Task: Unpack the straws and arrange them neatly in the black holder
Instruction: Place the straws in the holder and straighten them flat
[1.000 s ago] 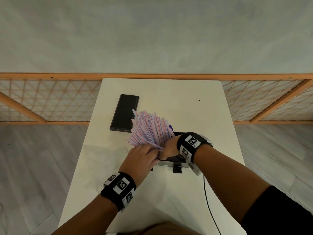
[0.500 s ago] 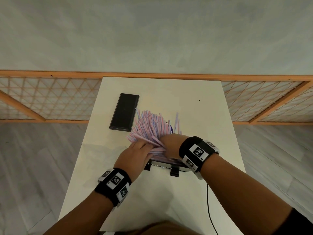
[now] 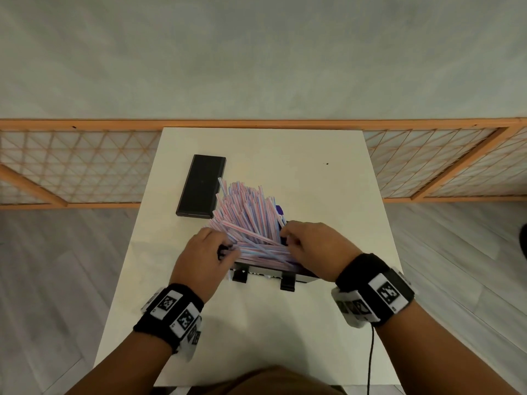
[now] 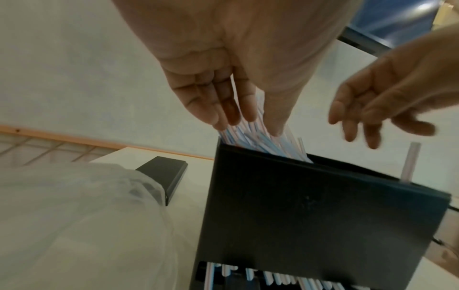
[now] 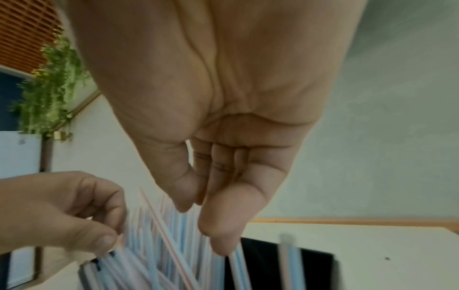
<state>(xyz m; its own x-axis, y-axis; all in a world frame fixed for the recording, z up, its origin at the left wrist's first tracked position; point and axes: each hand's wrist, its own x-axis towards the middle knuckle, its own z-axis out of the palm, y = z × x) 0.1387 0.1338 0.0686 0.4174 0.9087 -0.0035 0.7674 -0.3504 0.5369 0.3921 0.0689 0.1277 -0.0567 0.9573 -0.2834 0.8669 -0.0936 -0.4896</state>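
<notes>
Your smooth, flat, cream-white table is the biggest thing here, and it stands against an orange wooden lattice screen with a plain grey wall behind it. On the table, right in front of you, sits the black box-shaped holder with flat, dull sides and two small black clips on its near edge. A big bunch of thin plastic straws with pink, blue and white stripes sticks out of its open top. They lean away from you and to the left, fanned out and messy, and some lie crossways over the rest. Your left hand is at the left end of the holder, with its fingers straight and close together, touching the straw tips. Your right hand is at the right end, with its fingers loosely bent and spread, touching the straws but not holding any. A long flat black lid lies on the table just past the straws, to the left. A crinkly clear plastic bag lies beside the holder on your left, near the lid. Something small and purple peeks out behind the straws. A thin black cable hangs from your right wristband.
</notes>
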